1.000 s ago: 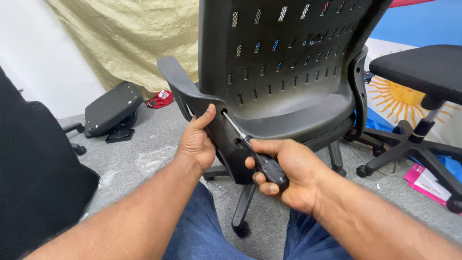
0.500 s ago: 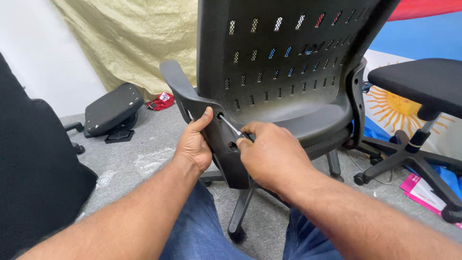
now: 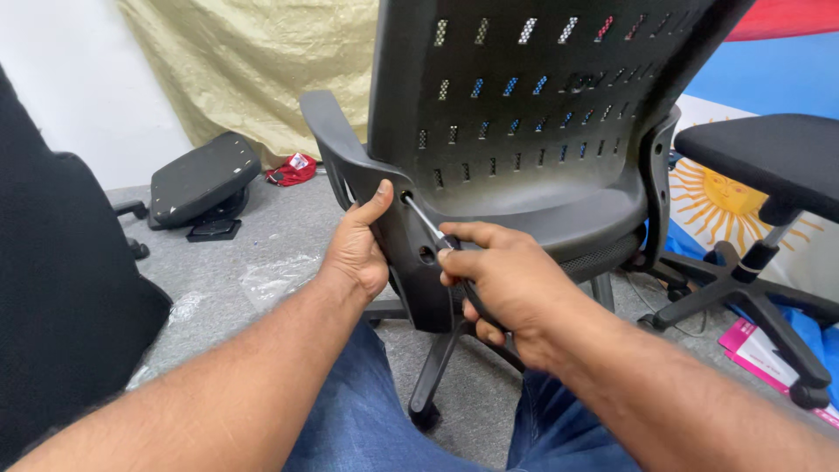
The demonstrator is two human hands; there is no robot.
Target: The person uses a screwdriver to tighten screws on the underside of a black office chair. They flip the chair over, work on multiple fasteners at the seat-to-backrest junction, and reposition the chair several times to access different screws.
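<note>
A black office chair (image 3: 524, 114) with a slotted plastic back stands right in front of me. My left hand (image 3: 357, 249) grips its left armrest bracket (image 3: 350, 166), thumb up against the plastic. My right hand (image 3: 500, 275) is closed around the dark handle of a screwdriver (image 3: 428, 225). The thin metal shaft runs up and left, and its tip sits in a hole in the bracket near my left thumb. A second round hole shows just below the shaft.
A detached black seat pad (image 3: 201, 179) lies on the grey floor at the left, with a small red object (image 3: 293, 168) behind it. Another black chair (image 3: 769, 166) stands at the right over a flag. A dark chair back (image 3: 61, 288) fills the left edge.
My right hand moved up the screwdriver toward the bracket and turned over it. The shaft tip stays at the hole. My left hand keeps its grip.
</note>
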